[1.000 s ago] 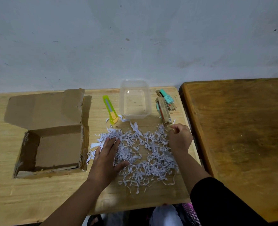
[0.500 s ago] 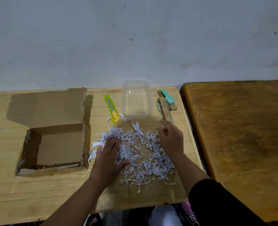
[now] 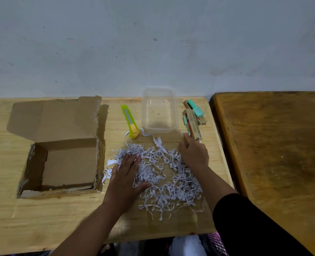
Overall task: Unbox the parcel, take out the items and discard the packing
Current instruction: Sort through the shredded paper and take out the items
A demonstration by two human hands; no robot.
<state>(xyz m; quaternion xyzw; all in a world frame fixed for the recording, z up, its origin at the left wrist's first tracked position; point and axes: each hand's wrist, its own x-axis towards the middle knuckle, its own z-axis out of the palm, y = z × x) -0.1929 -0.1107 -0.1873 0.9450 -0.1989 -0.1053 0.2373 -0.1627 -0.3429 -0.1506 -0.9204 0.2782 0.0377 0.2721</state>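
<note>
Pale wooden table (image 3: 42, 218) is set against a scuffed wall. Shredded paper (image 3: 164, 178), light, springy and loose, is spread mid-frame beside the emptied cardboard box (image 3: 64, 163); it is best scooped from its edges. Left hand (image 3: 127, 174) is pressed flat; right hand (image 3: 193, 154) is laid open, nothing gripped.

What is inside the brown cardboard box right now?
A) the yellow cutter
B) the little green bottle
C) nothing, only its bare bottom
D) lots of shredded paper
C: the cardboard box shows only its bare brown bottom, while the shredded paper lies heaped on the table beside it, under the left hand and the right hand.
</note>
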